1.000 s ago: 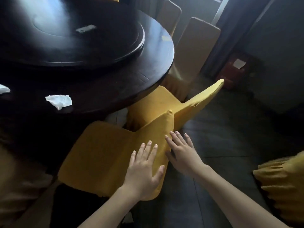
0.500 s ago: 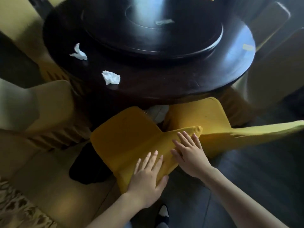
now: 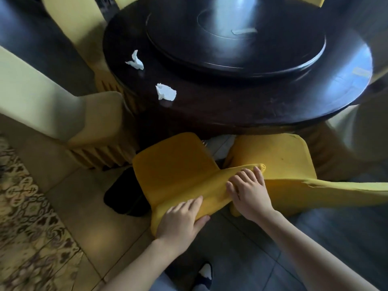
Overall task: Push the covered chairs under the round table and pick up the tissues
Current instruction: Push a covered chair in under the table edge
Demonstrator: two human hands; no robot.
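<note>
Pressing flat on the top edge of a yellow chair (image 3: 176, 164), both hands are working side by side. The left hand (image 3: 182, 219) is lying with its fingers nearly straight over the backrest top and its thumb hooking under the near edge, so it is pushing rather than clutching. The right hand (image 3: 248, 193) is resting just beside it with fingers spread and extended on the same fabric, gripping nothing.

Outward from the hands, the chair's seat is pointing toward the round table (image 3: 241, 114), its front edge sitting at the rim and apparently not fully under. A second yellow chair (image 3: 279, 152) is standing right beside it on the right, the two nearly touching at the backrest. Paler covered chairs are flanking them.

Two tissues are lying on the tabletop, untouched: one (image 3: 165, 92) near the front-left rim, another (image 3: 135, 61) farther back.

What could be going wrong from here, as a judgement: the cover is loose cloth, so open palms may be sliding the fabric instead of moving the frame. The chair may also be catching its neighbour or the table base, twisting it off line.
</note>
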